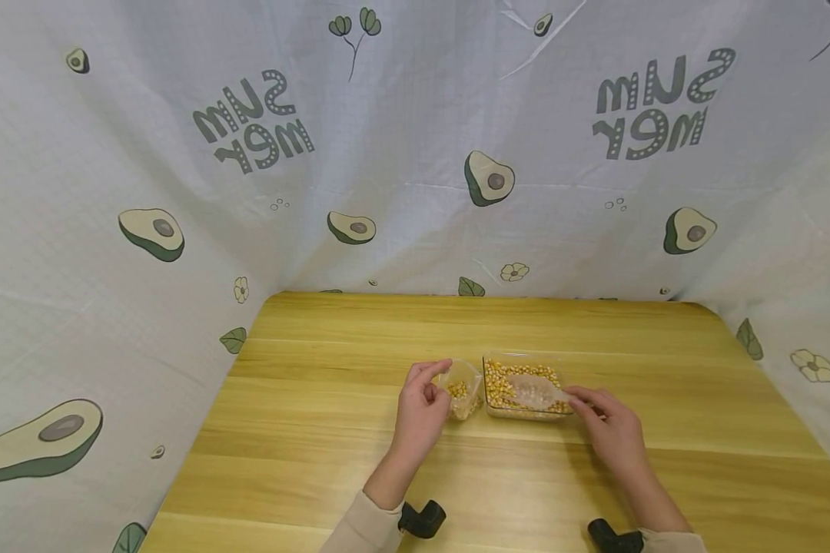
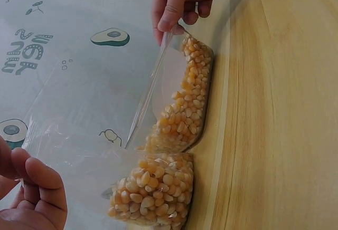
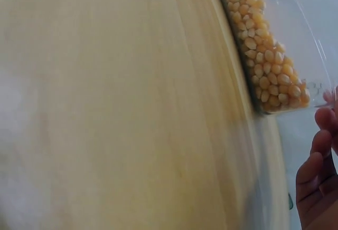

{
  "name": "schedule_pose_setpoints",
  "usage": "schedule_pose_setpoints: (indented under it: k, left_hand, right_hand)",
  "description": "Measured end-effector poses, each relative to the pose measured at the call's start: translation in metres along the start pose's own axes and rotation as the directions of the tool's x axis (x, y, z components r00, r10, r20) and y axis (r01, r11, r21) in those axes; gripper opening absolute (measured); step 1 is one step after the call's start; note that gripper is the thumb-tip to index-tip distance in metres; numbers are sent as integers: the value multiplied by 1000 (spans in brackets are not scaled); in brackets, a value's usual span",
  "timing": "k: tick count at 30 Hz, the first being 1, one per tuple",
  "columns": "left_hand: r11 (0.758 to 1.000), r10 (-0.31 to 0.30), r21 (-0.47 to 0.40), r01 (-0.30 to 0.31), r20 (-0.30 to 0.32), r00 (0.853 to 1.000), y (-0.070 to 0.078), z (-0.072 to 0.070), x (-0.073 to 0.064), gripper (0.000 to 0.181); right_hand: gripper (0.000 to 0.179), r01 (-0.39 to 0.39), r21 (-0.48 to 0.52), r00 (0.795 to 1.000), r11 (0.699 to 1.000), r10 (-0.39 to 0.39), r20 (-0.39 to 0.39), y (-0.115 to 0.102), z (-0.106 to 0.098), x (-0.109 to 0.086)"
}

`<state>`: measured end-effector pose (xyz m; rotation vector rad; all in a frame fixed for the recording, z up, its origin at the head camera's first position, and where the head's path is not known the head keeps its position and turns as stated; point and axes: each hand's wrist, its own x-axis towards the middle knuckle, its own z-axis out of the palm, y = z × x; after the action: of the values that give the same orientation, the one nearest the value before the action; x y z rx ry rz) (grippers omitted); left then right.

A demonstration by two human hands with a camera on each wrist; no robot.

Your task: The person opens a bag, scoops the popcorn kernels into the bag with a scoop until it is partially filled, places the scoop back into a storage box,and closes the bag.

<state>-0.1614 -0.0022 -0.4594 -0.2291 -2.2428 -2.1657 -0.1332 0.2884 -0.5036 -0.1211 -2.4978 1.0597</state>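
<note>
The table (image 1: pixel 512 476) was wood-grained and yellowish-brown, its far corners rounded — lighter bands ran across it. White cloth (image 1: pixel 401 146) hung behind the table and along both sides, creased in places. Its prints comprised halved avocados (image 1: pixel 489 178), leaves (image 1: pixel 470 287), pale flowers (image 1: pixel 813 365), small circles (image 1: pixel 619 202) and grey lettering (image 1: pixel 653 107) — "summer", mirrored, two instances.

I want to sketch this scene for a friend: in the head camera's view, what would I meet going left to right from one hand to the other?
Left hand → clear plastic bag → clear rectangular container → right hand.
</note>
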Motion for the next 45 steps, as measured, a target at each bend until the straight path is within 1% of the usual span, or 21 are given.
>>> schedule_pose_setpoints:
  k: [3,6,10,14,16,22,24,32,40,45]
  left_hand:
    - [1000,-4,0,4,4,1000,0,0,0,50]
    - [1000,-6,4,6,6,1000,0,0,-1,50]
    - [1000,-1,2,1,8,1000,-1,-1,-1,50]
    - [1000,-2,0,2,7,1000,-2,-1,-1,49]
    - [1000,-5,1,5,6,1000,-3,-1,-1,50]
    - [1000,-10,8,10,5,1000,-3,-1,-1,50]
    - [1000,-9,8,9,6,1000,-3,-1,-1,50]
    - [1000,-9,10,9,8,1000,-3,-1,-1,50]
    - [1000,-5,15,5,12,1000,-4,-2,-1,49]
    - [1000,5,8,-5,13,1000,-3,-2,-1,49]
  right_hand:
    - [17,-29,19,1000,999,29,2,1,1,-1]
    - [19,-83,45,996,996,82,17,1,1,-2]
    - [24,-155,96,987,983,152,43,1,2,-3]
    - [27,-193,155,981,969,188,51,1,3,-4]
    - [28,-216,183,976,959,209,54,2,4,-4]
    - [28,-296,283,955,912,288,70,6,7,-4]
    - [28,-306,290,952,907,298,74,6,7,-4]
    - [30,-319,294,948,901,306,91,6,6,-4]
    - [33,-332,261,943,906,318,96,6,5,-3]
    - [33,-339,282,941,898,321,107,5,4,-4]
